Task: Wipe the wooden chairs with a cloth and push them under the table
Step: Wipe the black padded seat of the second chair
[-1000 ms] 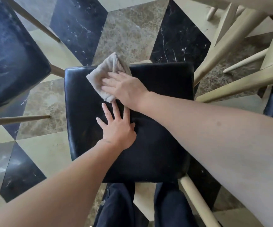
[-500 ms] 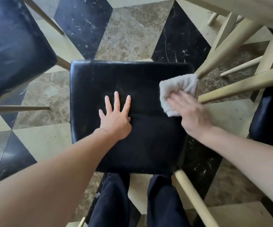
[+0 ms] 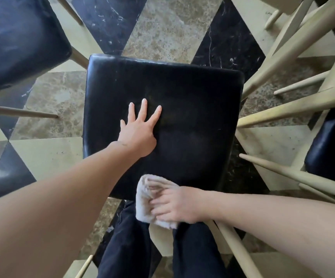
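Observation:
A chair with a black cushioned seat (image 3: pixel 192 109) and pale wooden legs stands right below me. My left hand (image 3: pixel 140 131) lies flat on the middle of the seat with its fingers spread. My right hand (image 3: pixel 174 205) presses a beige cloth (image 3: pixel 144 199) with straight, blurred fingers onto the seat's near edge. Part of the cloth hangs past that edge over my dark trousers.
A second black-seated chair (image 3: pixel 18 43) stands at the upper left, a third (image 3: pixel 331 149) at the right edge. Pale wooden chair and table legs (image 3: pixel 295 105) cross the right side. The floor is black, brown and cream marble tile (image 3: pixel 168 31).
My right hand swept the cloth from the seat's far left corner across to the right edge, then down to the near edge. My left hand stayed flat on the seat.

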Motion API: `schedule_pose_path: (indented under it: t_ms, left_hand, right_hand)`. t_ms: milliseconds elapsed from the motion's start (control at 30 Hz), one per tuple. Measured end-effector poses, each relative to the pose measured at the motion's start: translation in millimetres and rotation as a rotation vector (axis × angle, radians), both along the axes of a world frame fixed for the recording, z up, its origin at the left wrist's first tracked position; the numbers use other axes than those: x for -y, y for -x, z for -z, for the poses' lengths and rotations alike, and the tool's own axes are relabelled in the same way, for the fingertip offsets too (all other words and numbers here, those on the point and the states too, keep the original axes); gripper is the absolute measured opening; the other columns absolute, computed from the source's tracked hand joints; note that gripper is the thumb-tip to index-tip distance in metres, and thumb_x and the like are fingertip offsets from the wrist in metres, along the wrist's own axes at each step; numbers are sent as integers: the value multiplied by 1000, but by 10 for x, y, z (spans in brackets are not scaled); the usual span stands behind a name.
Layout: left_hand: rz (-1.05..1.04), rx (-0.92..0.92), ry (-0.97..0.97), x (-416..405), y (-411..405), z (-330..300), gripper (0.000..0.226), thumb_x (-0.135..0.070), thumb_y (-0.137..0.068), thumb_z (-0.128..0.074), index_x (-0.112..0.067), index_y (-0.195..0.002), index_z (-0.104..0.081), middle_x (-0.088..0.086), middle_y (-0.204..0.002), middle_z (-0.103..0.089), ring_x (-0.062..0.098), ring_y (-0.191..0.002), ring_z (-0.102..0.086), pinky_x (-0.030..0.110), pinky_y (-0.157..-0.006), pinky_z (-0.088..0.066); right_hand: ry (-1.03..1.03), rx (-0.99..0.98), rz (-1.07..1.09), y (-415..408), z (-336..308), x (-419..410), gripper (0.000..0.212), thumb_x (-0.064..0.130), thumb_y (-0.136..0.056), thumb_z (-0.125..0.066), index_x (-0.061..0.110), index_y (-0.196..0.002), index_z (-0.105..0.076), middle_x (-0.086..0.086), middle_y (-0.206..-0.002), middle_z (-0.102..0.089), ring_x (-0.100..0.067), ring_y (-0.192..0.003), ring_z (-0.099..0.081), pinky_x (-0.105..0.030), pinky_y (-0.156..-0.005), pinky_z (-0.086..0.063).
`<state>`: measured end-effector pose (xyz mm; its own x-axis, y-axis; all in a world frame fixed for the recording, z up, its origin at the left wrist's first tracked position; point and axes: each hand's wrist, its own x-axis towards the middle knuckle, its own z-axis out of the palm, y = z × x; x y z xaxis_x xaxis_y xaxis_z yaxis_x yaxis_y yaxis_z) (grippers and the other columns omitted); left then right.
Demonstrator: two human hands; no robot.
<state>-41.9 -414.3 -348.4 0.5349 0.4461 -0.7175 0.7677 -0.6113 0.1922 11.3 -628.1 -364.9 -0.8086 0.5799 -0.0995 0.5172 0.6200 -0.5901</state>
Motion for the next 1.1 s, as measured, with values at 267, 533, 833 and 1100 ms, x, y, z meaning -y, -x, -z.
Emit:
schedule_pose_path:
  t_ms: [267, 533, 833, 1100]
  left_hand:
    - [4, 41, -6, 109, 2, 71, 102, -2, -81, -45, -41, -162, 3, -1, -170, 22, 37, -154, 26, 67, -122, -10]
    - [22, 19, -43, 143, -6, 96, 103, -3, -81, -45, -40, -161, 7, 2, -170, 23, 40, -154, 25, 68, -121, -10]
    - [-6, 29, -10, 119, 31, 43, 101, -2, -83, -47, -42, -162, 2, -2, -171, 21, 36, -155, 23, 66, -123, -11]
    - [11, 25, -10, 70, 55, 7, 100, 2, -85, -44, -44, -162, 1, -4, -171, 20, 34, -155, 23, 64, -123, -16]
  right_hand:
    - [155, 15, -178, -945, -12, 361, 27, 17, -98, -51, 14, -116, -71, 2, -124, -69, -22, -124, -55, -35, -115, -31]
    - [-55, 234, 264, -2215, -244, 360, 35, 10, -98, -48, 7, -127, -67, -6, -134, -64, -23, -127, -60, -43, -107, -49]
    - [-170, -57, 1291, -1297, -610, -250, 60, -7, -82, -35, 3, -137, -57, -11, -142, -57, -25, -138, -47, -35, -114, -41]
    - [-114, 9, 481, -424, -170, 152, 34, 10, -97, -46, 7, -119, -72, -9, -127, -69, -29, -125, -60, -45, -112, -42]
